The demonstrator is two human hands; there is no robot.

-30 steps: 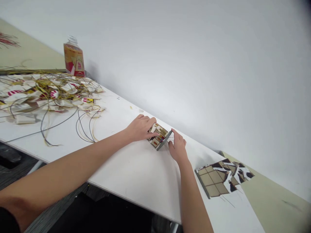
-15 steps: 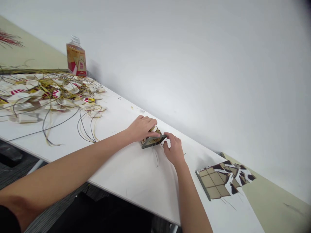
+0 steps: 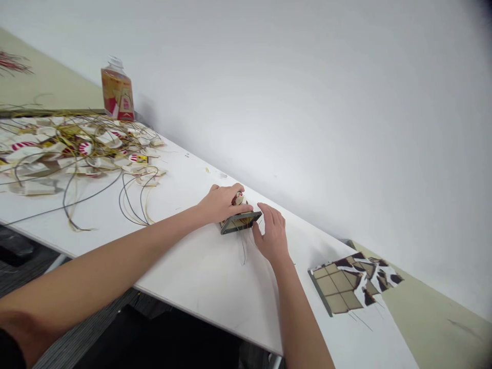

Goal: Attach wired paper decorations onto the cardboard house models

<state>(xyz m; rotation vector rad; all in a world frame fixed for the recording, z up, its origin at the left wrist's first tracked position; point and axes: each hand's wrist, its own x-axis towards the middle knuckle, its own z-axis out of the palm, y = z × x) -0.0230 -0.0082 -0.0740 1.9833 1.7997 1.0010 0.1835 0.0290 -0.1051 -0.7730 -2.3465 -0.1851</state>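
Looks like a steadying step: left hand [image 3: 219,206] has its fingers closed on 1 panel [image 3: 235,228], tilted on the tabletop [image 3: 207,271]. Right hand [image 3: 272,237] sits partly open beside it, can't tell if touching. Mind the wires [image 3: 243,250].

Under the left hand's grip [image 3: 223,205], most of the small framed piece [image 3: 240,223] is covered, its contents too small to tell. Far left of that hold, the wired pile [image 3: 77,148] and red strands [image 3: 13,62] run out past the edge, the strands blurred.
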